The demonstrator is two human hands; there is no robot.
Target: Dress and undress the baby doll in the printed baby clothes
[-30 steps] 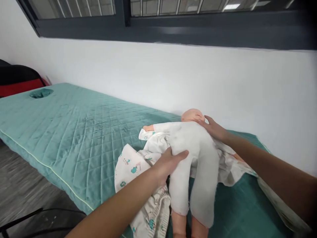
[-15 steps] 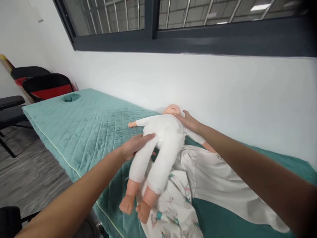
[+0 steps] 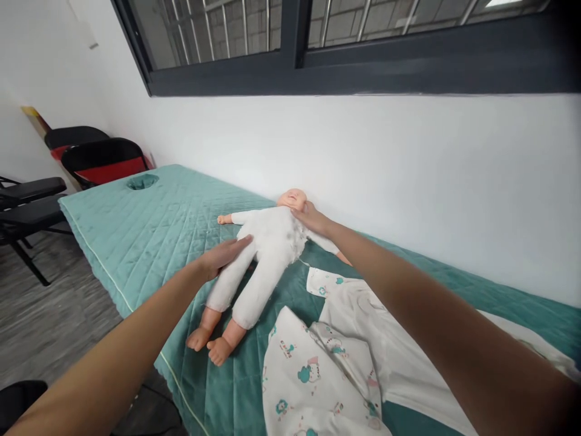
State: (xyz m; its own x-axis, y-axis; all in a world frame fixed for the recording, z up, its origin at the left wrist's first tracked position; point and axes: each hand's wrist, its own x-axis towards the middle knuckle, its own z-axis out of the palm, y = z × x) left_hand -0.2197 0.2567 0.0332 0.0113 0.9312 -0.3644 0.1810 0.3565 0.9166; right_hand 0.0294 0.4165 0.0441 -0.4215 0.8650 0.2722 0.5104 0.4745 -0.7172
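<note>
A baby doll (image 3: 272, 233) with a white cloth body lies on its back on the green quilted bed cover, its head near the wall and its feet toward me. My left hand (image 3: 227, 254) grips the doll at the hip, thumb on top and the other fingers mostly hidden beneath. At the neck and shoulder, my right hand (image 3: 313, 218) holds the doll, its fingers partly hidden behind. Right of the doll's legs, white baby clothes (image 3: 318, 375) with a teal and pink print lie spread and rumpled, partly covered by my right forearm.
The quilted bed (image 3: 181, 200) runs along a white wall under a dark-framed window (image 3: 340, 72). Its cover has a round hole (image 3: 142, 181) at the far left end. Black and red folding chairs (image 3: 106, 169) stand beyond it, and a black chair (image 3: 34, 209) is at the left.
Both hands have shifted the doll left, off the baby clothes and onto the bed cover. More of the clothes shows now. The camera view has turned slightly.
</note>
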